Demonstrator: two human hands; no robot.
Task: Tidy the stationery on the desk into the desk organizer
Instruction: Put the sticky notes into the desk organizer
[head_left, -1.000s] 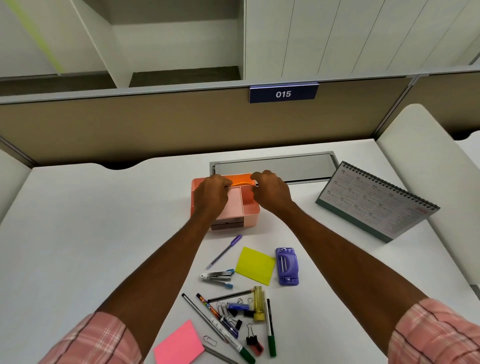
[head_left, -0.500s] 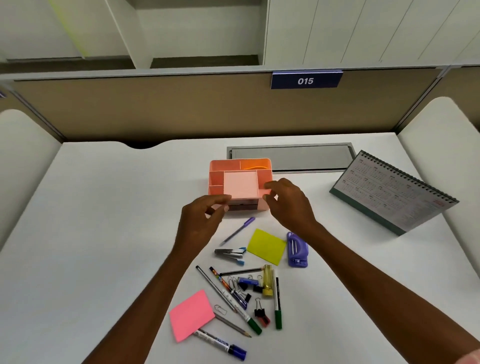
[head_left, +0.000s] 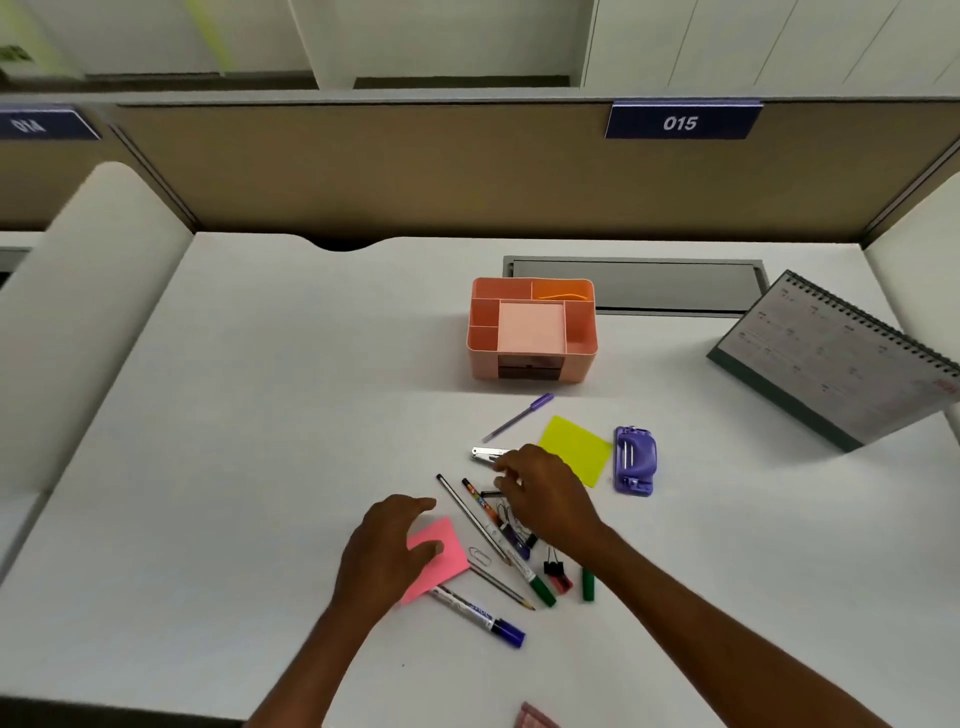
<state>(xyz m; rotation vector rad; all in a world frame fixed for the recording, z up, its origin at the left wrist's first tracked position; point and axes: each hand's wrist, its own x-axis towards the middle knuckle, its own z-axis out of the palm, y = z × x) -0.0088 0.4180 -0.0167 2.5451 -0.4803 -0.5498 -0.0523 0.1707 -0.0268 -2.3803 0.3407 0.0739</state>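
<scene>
A pink desk organizer (head_left: 532, 358) stands mid-desk with an orange sheet in its back right compartment. In front of it lie a purple pen (head_left: 519, 417), a yellow sticky pad (head_left: 576, 449), a purple hole punch (head_left: 634, 460), a silver stapler (head_left: 487, 454), pencils, markers (head_left: 480, 617) and binder clips (head_left: 557, 571). My left hand (head_left: 387, 556) lies over a pink sticky pad (head_left: 441, 558), fingers relaxed, thumb on the pad. My right hand (head_left: 545, 493) hovers over the pile of pens and clips, fingers loosely bent beside the stapler; I see nothing held in it.
A spiral desk calendar (head_left: 841, 358) stands at the right. A grey cable hatch (head_left: 634, 283) sits behind the organizer. Tan partition walls bound the desk at the back, with padded white dividers on both sides.
Both hands left the organizer and came back toward me. The left now lies on the pink sticky pad; the right is over the pen pile. The view has swung left.
</scene>
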